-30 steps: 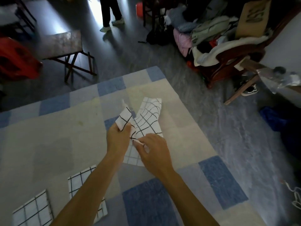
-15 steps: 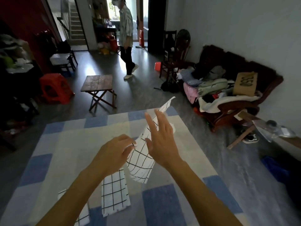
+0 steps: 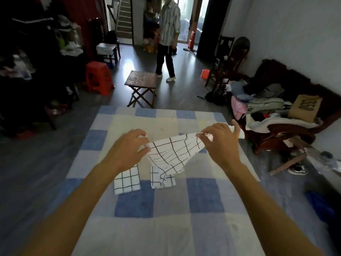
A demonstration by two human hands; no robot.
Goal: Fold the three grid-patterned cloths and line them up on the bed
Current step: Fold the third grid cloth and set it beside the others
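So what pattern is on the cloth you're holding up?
The held cloth is white with black grid lines; head view.

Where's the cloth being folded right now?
In the head view's centre, the loose cloth is held up over the bed, pinched between left hand and right hand, directly above one folded cloth, with another folded cloth to the left.

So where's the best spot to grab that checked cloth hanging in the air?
Probably along its top edge, one hand near each end, coming from the near side. The cloth is limp and sags between the left hand and right hand, which pinch it there; spread so, it hangs open for folding.
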